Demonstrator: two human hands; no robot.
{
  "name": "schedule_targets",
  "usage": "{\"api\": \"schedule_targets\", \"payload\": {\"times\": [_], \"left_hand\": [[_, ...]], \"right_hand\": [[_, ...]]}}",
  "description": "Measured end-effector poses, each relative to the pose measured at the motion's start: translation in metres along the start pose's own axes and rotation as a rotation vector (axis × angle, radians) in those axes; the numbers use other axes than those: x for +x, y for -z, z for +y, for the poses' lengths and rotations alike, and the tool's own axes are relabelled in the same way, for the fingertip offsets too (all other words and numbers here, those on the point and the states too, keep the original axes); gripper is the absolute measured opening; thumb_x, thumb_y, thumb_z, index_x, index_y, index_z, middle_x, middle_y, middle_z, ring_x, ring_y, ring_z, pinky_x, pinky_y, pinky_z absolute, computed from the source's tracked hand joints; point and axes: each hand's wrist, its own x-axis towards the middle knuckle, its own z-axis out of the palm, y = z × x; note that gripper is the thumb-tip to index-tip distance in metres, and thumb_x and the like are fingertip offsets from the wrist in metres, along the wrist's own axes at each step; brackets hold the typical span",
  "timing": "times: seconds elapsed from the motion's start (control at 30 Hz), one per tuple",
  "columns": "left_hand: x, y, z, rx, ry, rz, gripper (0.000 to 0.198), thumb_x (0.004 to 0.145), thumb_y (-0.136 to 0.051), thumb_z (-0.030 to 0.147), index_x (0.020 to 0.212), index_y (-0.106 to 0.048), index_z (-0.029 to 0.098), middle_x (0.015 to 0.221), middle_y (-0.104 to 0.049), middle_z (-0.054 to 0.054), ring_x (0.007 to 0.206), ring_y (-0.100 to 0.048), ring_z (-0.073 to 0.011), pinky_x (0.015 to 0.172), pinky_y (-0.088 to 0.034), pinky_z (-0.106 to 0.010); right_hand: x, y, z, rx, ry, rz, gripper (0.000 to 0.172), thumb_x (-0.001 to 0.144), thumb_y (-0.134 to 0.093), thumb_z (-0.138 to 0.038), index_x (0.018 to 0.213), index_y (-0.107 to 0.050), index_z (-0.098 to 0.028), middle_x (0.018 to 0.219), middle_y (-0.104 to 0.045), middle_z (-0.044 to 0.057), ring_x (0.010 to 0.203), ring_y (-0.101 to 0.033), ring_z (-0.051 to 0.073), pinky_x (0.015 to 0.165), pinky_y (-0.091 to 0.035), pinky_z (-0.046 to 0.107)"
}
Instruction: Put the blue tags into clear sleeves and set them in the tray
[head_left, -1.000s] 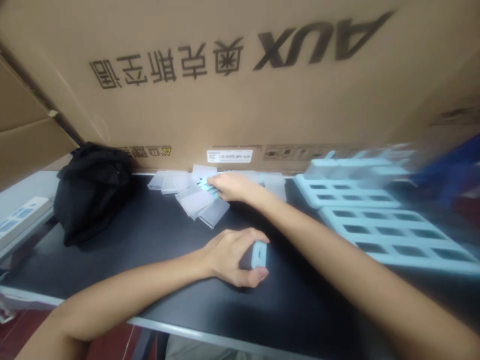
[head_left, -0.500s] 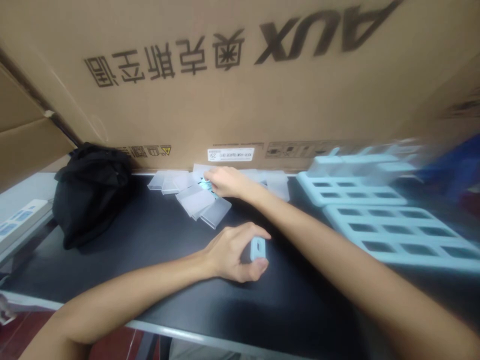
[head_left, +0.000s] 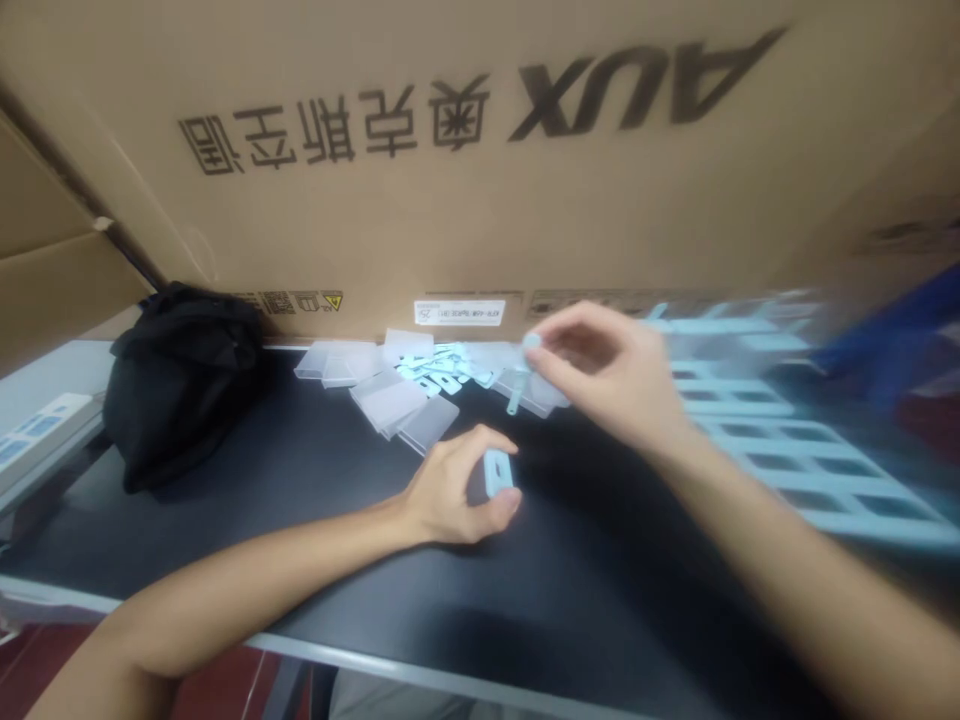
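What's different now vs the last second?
Right hand left the pile of light-blue pieces, moving right and nearer the camera; it now pinches a thin light-blue piece. The pile is now uncovered. Left hand shifted slightly left and away from the person, still gripping its blue-ended piece. Unchanged: black bag, cardboard box.

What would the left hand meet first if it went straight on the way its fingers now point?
Probably the right forearm, which crosses that line in the picture. Depth is unclear: should the left hand pass beneath it, the light-blue slotted tray seems next.
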Motion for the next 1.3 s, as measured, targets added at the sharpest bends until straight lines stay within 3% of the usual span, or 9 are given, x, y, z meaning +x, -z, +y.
{"api": "schedule_targets", "payload": {"times": [0.2,0.57,0.8,1.0,1.17,1.3], "left_hand": [[0.000,0.002,0.004,0.063,0.032,0.034,0.036,0.086,-0.066,0.043,0.114,-0.061,0.020,0.090,-0.068,-0.002,0.072,-0.062,-0.0160,0.071,-0.054,-0.029],[0.001,0.001,0.006,0.206,0.079,0.089,0.032,0.087,-0.062,0.041,0.112,-0.059,0.022,0.089,-0.067,0.000,0.071,-0.063,-0.0161,0.070,-0.053,-0.029],[0.000,-0.004,0.004,0.244,-0.015,0.162,0.050,0.090,-0.064,0.051,0.128,-0.052,0.022,0.105,-0.066,-0.006,0.084,-0.066,-0.0215,0.074,-0.054,-0.035],[0.001,-0.002,0.004,0.189,-0.181,0.084,0.076,0.093,-0.058,0.038,0.158,-0.025,0.018,0.129,-0.054,-0.017,0.113,-0.059,-0.0313,0.095,-0.055,-0.050],[0.002,-0.005,-0.002,0.164,-0.236,0.099,0.078,0.095,-0.061,0.023,0.160,-0.020,0.020,0.130,-0.051,-0.016,0.116,-0.055,-0.0282,0.098,-0.054,-0.049],[0.003,-0.009,-0.007,0.137,-0.262,0.143,0.073,0.097,-0.065,0.022,0.157,-0.022,0.025,0.128,-0.050,-0.013,0.116,-0.055,-0.0252,0.097,-0.055,-0.047]], "right_hand": [[-0.043,0.006,-0.005,0.139,-0.124,0.203,0.014,0.083,-0.078,-0.028,0.085,-0.065,-0.024,0.079,-0.069,0.000,0.065,-0.065,0.014,0.065,-0.060,0.028],[-0.063,-0.014,-0.017,0.204,-0.164,0.222,0.015,0.084,-0.074,-0.025,0.090,-0.061,-0.023,0.082,-0.069,0.000,0.069,-0.067,0.013,0.066,-0.062,0.026],[-0.072,-0.019,-0.016,0.136,-0.092,0.000,0.010,0.088,-0.069,-0.023,0.094,-0.061,-0.023,0.082,-0.067,0.000,0.071,-0.066,0.013,0.068,-0.059,0.027],[-0.069,-0.014,-0.018,0.037,-0.002,-0.142,0.009,0.088,-0.067,-0.018,0.094,-0.061,-0.022,0.079,-0.062,-0.001,0.067,-0.059,0.011,0.064,-0.053,0.027],[-0.062,-0.003,-0.019,-0.115,0.017,-0.252,0.016,0.083,-0.073,-0.023,0.094,-0.062,-0.021,0.074,-0.054,-0.004,0.064,-0.050,0.011,0.059,-0.043,0.025],[-0.057,0.007,-0.018,-0.175,0.031,-0.343,0.017,0.080,-0.077,-0.025,0.093,-0.065,-0.021,0.069,-0.052,-0.005,0.059,-0.047,0.010,0.057,-0.039,0.025]]}}
